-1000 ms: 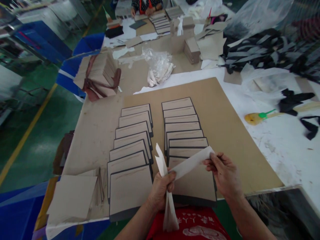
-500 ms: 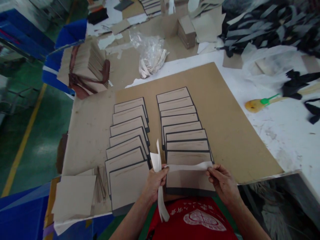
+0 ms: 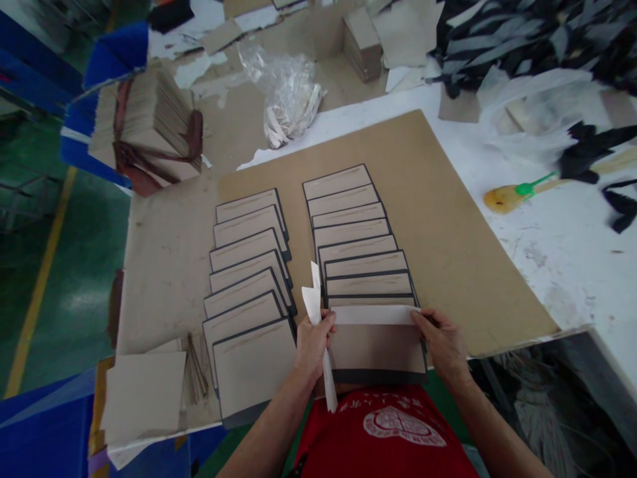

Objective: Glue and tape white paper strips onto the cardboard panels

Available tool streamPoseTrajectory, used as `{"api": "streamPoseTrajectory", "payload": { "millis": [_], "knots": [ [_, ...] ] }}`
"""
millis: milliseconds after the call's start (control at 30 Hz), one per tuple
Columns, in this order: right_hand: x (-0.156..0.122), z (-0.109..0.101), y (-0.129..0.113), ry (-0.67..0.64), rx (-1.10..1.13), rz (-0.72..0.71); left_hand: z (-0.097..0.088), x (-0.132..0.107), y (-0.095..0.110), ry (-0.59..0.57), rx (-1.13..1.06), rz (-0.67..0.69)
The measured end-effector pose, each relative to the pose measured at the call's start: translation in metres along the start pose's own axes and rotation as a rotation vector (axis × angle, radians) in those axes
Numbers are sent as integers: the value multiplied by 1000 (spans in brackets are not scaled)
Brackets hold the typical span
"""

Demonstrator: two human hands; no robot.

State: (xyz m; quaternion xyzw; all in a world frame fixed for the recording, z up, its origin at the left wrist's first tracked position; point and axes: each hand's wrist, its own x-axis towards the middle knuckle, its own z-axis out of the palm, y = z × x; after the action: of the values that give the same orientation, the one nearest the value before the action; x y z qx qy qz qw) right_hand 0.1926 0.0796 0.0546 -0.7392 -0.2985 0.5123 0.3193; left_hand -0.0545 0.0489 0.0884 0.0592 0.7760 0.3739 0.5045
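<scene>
Between my two hands a white paper strip [image 3: 374,315] is stretched level across the upper part of the nearest cardboard panel [image 3: 378,348] in the right row. My left hand [image 3: 315,338] pinches the strip's left end and also grips a bundle of more white strips [image 3: 313,302], which stick up and hang down past the fist. At the other end, my right hand [image 3: 440,338] pinches the strip between thumb and fingers, by the panel's right edge. The panels are grey-brown with dark borders and overlap like shingles. A second overlapping row [image 3: 253,362] lies to the left.
Loose cardboard pieces [image 3: 144,395] lie at the table's left front corner. A tied cardboard stack [image 3: 149,126] stands back left. Behind the rows is a clear plastic bag [image 3: 291,99]. A yellow-handled brush-like tool [image 3: 505,198] and black strips [image 3: 537,50] are on the right.
Both hands have moved forward and up the panel with the strip. The strip, slightly wavy before, now looks flat and straight along the panel's upper edge. The view has shifted slightly.
</scene>
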Motion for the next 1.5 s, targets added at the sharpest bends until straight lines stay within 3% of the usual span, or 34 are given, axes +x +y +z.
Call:
{"api": "streamPoseTrajectory", "payload": {
  "millis": [133,367,633,1500],
  "knots": [
    [9,6,-10,35,-222,-86,4,7,-4,40,45,25],
    [9,14,-18,55,-327,-147,8,19,-12,125,137,98],
    [17,15,-4,60,-360,-198,11,27,-16,190,224,126],
    [19,17,-14,70,-365,-155,11,35,-22,189,336,228]
  ]
}}
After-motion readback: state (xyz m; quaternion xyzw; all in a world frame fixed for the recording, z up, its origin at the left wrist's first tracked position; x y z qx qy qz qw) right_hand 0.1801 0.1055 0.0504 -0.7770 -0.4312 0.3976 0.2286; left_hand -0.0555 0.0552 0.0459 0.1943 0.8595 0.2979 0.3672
